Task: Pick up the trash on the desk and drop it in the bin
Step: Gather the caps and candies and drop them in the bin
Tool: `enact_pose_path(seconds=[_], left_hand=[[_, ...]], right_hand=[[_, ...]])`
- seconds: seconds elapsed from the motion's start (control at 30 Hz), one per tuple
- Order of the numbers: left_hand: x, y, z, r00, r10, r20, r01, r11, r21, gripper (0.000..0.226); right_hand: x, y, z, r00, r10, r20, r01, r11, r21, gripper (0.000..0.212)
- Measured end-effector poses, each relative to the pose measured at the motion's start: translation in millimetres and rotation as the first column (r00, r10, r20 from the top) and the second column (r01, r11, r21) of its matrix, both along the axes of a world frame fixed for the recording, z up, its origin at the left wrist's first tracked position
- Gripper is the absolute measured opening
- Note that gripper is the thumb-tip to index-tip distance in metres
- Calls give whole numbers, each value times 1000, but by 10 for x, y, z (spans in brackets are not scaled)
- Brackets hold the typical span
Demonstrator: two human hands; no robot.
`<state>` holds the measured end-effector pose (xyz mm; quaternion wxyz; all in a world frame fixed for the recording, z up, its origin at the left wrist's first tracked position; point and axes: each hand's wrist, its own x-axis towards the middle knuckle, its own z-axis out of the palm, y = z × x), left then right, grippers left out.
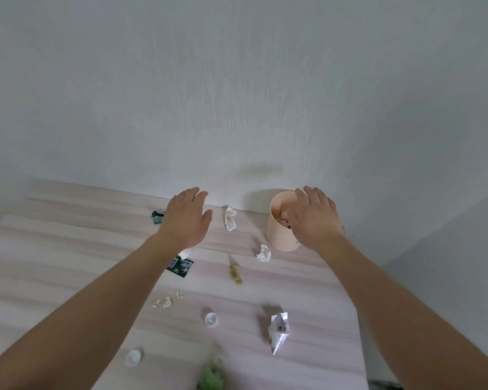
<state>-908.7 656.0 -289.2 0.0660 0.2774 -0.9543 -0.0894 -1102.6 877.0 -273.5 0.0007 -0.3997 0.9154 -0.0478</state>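
Desk [68, 263]: pale wood-grain top, trash scattered across it. At the near edge a green lump [212, 375] is seen, too blurred to identify. A white cap [134, 357] lies to its left and a second cap [211, 318] lies further in. A folded silver-white wrapper [278, 329] lies right of the second cap, well apart from it. Pale crumbs [166, 302] are scattered mid-desk.

Further in, a yellowish twisted wrapper [235, 273] and a dark green packet [181, 266] lie flat. The packet is partly covered by the left forearm. A crumpled tissue [264, 253] sits just beside the base of the bin [279, 232].

Bin: peach cylinder, upright near the back edge at the right. Tan pieces are visible inside, detail not resolvable.

Left hand [185, 218] is held palm down over the desk, fingers straight, nothing gripped. Dark green scraps [157, 216] lie at its left, a longer tissue [230, 218] at its right.

Right hand [316, 218] is held palm down over the bin's right rim, fingers extended, nothing held.

Behind it all: a plain textured grey-white wall [237, 80], met directly by the desk's back edge.
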Motion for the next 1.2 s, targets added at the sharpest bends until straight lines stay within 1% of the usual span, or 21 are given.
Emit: enact_pose_path(seconds=[0.1,0.2,0.27,0.43,0.57,0.67,0.8,0.9,0.97,1.1,1.2], left_hand=[[258,161,22,999,30,-18,-30,1000,0,50],[517,313,10,997,65,-40,-65,998,6,48],[693,417,-34,997,62,-51,-62,998,6,47],[1116,628,-279,1000,5,-30,-4,999,35,54],[1428,824,-504,997,-71,-16,72,995,71,49],[1645,955,-674,990,-138,-1,137,987,83,49],[1857,1171,-866,982,-189,8,186,971,154,46],[1921,1289,-1019,969,-246,-7,244,957,156,39],[1925,1349,-1132,967,-253,8,248,954,168,39],[1905,1460,-1359,960,-263,94,244,953,180,47],[1852,1514,-1524,948,-281,150,249,947,203,44]], right_hand=[[214,147,25,999,39,-7,-39,998,-52,51],[428,262,7,998,60,-9,-60,996,-70,59],[575,341,-31,999,47,3,-47,997,-53,56],[1115,647,-167,1000,2,1,-2,1000,12,59],[1612,915,-291,997,-63,36,62,997,36,51],[1941,1080,-452,992,-103,72,98,993,73,52],[2255,1259,-640,984,-144,108,135,987,88,47],[2331,1333,-777,980,-144,135,132,986,98,43],[2299,1339,-907,978,-134,159,116,986,118,44],[2141,1302,-1220,968,-114,223,80,984,158,48],[1972,1269,-1445,961,-97,259,53,983,174,47]])
